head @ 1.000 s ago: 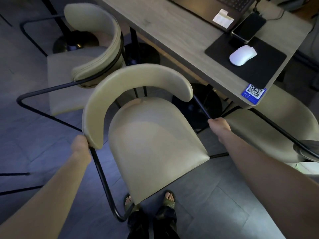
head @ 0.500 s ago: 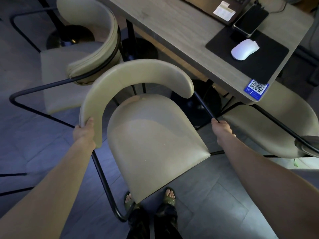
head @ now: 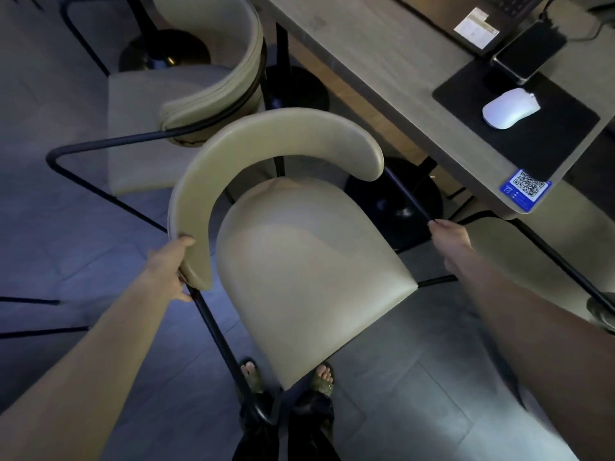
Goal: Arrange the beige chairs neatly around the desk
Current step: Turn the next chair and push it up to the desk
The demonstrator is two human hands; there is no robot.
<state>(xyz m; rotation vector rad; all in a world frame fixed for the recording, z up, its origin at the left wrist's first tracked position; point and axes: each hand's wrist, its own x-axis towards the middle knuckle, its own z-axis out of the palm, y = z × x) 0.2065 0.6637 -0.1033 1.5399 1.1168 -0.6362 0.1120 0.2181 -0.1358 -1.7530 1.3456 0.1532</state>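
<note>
A beige chair (head: 309,261) with a curved backrest and a black tube frame stands right in front of me, its back turned toward the grey desk (head: 382,58). My left hand (head: 169,264) grips the near end of the backrest. My right hand (head: 449,237) is closed on the black frame tube on the chair's right side. A second beige chair (head: 186,84) stands at the upper left, close to the desk edge. A third beige chair (head: 519,251) sits at the right, partly under the desk corner.
On the desk lie a black mouse pad (head: 519,128) with a white mouse (head: 509,108), a phone (head: 529,51), a laptop edge and a blue QR sticker (head: 525,189). Round black desk bases (head: 396,201) stand on the tiled floor. My sandalled feet (head: 286,377) are under the seat's front.
My left hand has moved up from the frame tube onto the end of the backrest. The chair has shifted slightly; my right hand keeps its hold on the tube.
</note>
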